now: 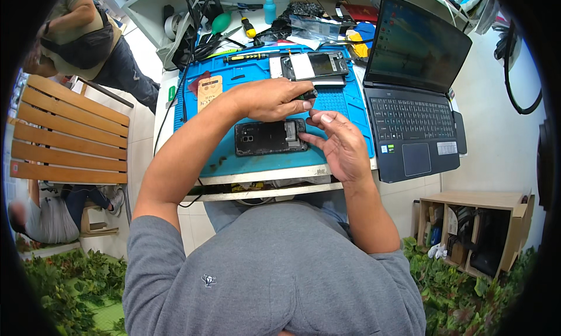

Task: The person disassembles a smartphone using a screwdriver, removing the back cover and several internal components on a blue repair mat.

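A black phone (266, 138) lies on the blue work mat (225, 167), its back up and its inside parts partly bare at the right end. Above its far edge, my left hand (274, 100) is closed round a short dark cylindrical tool (308, 94); its exact kind does not show. Close to that tool's end, my right hand (342, 146) pinches thumb and forefinger together, and anything between them is too small to make out. Another finger of the right hand reaches to the phone's right edge. A second phone (327, 64) rests on a white box further back.
An open laptop (416, 122) stands at the right. Behind the mat lie a yellow-black screwdriver (248, 28), a green blower bulb (221, 23), a blue bottle (269, 8) and plastic bags. A tan card (210, 90) is at the left. Two people are beyond, near a slatted bench (70, 131).
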{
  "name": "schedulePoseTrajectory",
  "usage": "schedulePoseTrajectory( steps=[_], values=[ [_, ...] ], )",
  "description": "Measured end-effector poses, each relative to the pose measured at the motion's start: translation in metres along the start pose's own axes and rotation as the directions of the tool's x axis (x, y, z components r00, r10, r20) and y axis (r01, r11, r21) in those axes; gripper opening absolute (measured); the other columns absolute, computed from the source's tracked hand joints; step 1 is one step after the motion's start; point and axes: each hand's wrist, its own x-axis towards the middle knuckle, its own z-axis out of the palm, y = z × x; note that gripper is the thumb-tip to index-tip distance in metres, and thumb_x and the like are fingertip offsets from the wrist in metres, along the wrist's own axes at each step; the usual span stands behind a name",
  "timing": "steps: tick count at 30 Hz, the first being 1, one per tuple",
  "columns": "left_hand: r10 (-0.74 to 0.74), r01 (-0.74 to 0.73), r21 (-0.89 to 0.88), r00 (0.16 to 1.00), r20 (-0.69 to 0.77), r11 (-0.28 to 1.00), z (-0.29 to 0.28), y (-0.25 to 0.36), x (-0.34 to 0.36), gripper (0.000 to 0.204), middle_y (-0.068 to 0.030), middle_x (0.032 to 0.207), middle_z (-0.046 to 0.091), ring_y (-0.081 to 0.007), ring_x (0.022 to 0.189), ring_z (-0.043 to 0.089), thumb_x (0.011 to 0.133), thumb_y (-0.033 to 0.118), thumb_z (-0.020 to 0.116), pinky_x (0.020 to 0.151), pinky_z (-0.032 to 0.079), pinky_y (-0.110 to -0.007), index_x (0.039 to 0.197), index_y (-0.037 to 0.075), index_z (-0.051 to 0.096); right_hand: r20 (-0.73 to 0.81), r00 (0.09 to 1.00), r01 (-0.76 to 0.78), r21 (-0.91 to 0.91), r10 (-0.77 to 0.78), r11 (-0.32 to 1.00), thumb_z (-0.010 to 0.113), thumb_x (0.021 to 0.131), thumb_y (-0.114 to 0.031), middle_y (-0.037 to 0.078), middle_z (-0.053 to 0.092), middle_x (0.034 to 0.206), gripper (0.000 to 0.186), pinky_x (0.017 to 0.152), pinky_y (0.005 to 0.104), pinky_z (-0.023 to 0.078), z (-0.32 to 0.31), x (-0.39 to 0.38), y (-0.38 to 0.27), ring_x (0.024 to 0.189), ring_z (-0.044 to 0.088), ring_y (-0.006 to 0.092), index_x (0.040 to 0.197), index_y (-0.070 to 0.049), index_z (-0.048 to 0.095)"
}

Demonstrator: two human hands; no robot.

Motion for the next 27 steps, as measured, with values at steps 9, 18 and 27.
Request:
schedulePoseTrajectory(
  steps=[9, 18, 27],
  values=[
    [0.038, -0.044, 0.144, 0.998, 0.046, 0.989, 0.002, 0.007, 0.011, 0.034, -0.0226, 0.100, 0.074, -0.0457, 0.093, 0.074, 0.117, 0.039, 0.055, 0.082, 0.053, -0.057, 0.126, 0.006, 0.060, -0.041, 0.999, 0.024, 0.008, -0.023, 1.000, 0.067, 0.112, -0.021, 0.010, 0.071, 0.128, 0.020, 0.107, 0.0517, 0.056, -0.005, -0.009, -0.004, 0.127, 0.064, 0.0219, 0.121, -0.003, 0.072],
    [-0.104, 0.092, 0.147, 0.992, 0.078, 0.985, 0.000, 0.022, 0.019, 0.040, -0.0281, 0.101, 0.073, -0.0510, 0.099, 0.070, 0.117, 0.040, 0.056, 0.085, 0.052, -0.059, 0.129, 0.002, 0.060, 0.101, 0.950, 0.247, -0.820, -0.295, 0.516, 0.072, 0.104, -0.009, 0.008, 0.073, 0.104, 0.010, 0.092, 0.0417, 0.055, 0.027, -0.018, -0.004, 0.106, 0.069, 0.0246, 0.107, 0.000, 0.076],
    [-0.061, 0.052, 0.115, 0.996, 0.073, 0.992, 0.007, 0.004, 0.029, 0.044, -0.0306, 0.104, 0.073, -0.0519, 0.100, 0.070, 0.118, 0.041, 0.055, 0.085, 0.052, -0.059, 0.133, 0.000, 0.059, 0.400, 0.869, 0.375, -0.916, -0.292, -0.140, 0.082, 0.095, -0.018, 0.013, 0.070, 0.101, 0.020, 0.092, 0.0475, 0.048, 0.027, -0.002, 0.021, 0.102, 0.063, 0.0335, 0.104, -0.001, 0.079]
  ],
)
